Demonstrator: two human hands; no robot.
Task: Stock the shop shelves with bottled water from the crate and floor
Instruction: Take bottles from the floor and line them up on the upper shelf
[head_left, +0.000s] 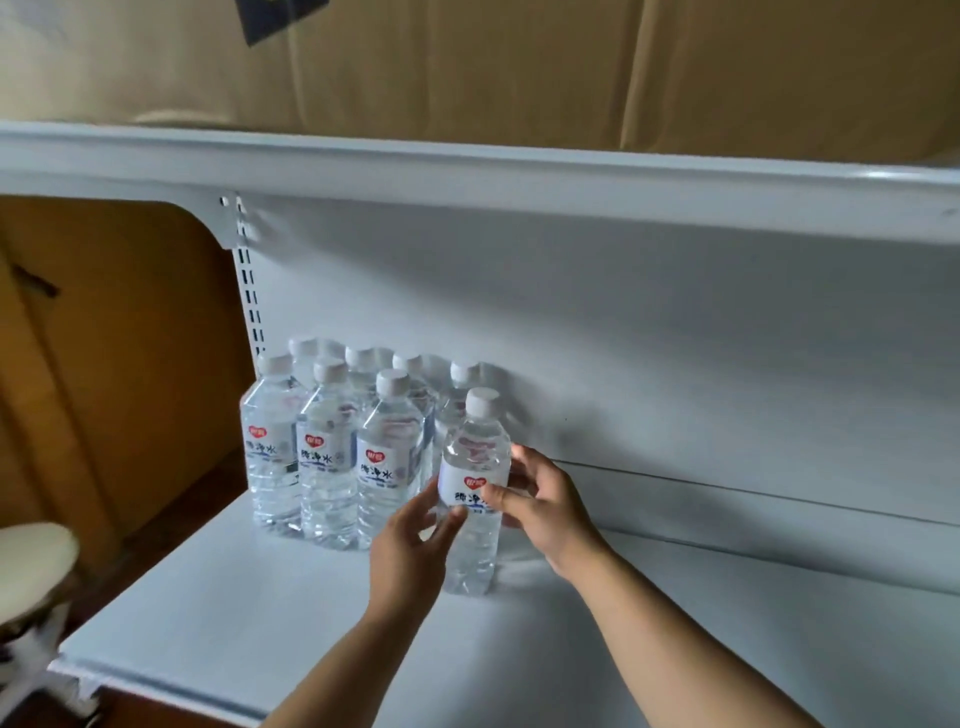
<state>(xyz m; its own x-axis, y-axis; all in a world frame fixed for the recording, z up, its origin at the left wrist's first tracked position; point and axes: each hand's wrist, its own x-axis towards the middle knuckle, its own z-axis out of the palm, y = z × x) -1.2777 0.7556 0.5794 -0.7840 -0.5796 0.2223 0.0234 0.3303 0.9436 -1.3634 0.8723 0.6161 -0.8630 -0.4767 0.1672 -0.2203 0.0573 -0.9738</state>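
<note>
Both forearms reach in from the lower edge toward one water bottle (472, 483), and every place below is given from that bottle. It stands upright on the white shelf (260, 613), white cap up and label facing the camera; its base seems to rest on the shelf surface. The left hand (410, 545) holds its left side at label height with curled fingers. The right hand (545, 512) grips its right side, thumb across the label front and fingers round the back, so both hands are closed on it.

Just to its left stands a cluster of matching bottles (327, 457), upright in rows, the nearest almost touching it. Behind it rises the white back panel (675, 338). Well above it runs an upper shelf (467, 166) carrying cardboard boxes (519, 67). Far to its left sits a cream round object (31, 561), too blurred to identify.
</note>
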